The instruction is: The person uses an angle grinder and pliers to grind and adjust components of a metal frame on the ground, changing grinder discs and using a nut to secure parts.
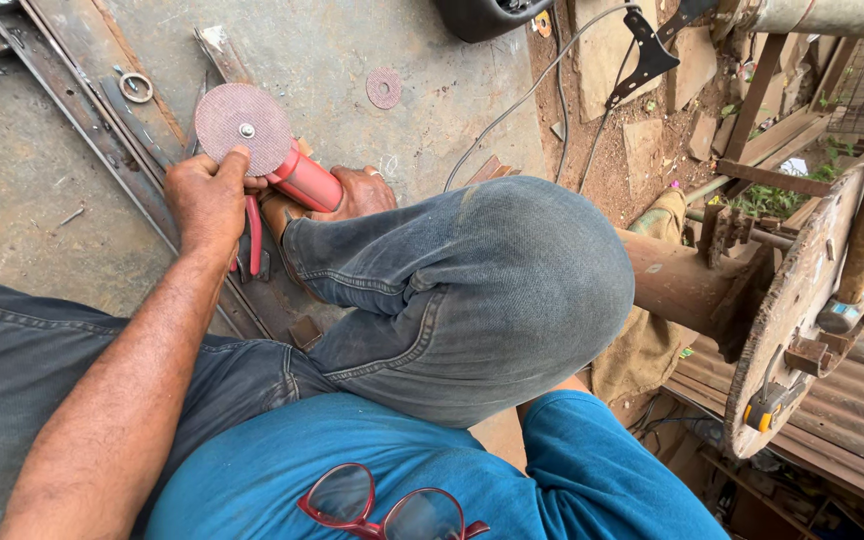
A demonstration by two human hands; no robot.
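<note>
Left hand (207,200) was closed over the grinder head, fingertips on the cutting disc (244,123), apparently steadying it. Right hand (357,193) gripped the red angle grinder (304,180) body on the metal sheet (32,180). Red-handled pliers (253,240) lay beneath; a spare disc (384,88) and ring (136,87) nearby. Raised knee (512,280) hid the right forearm.

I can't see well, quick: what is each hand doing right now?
Left hand: fingers touching the edge of the round cutting disc; open or closed cannot be told.
Right hand: closed around the red grinder.
</note>
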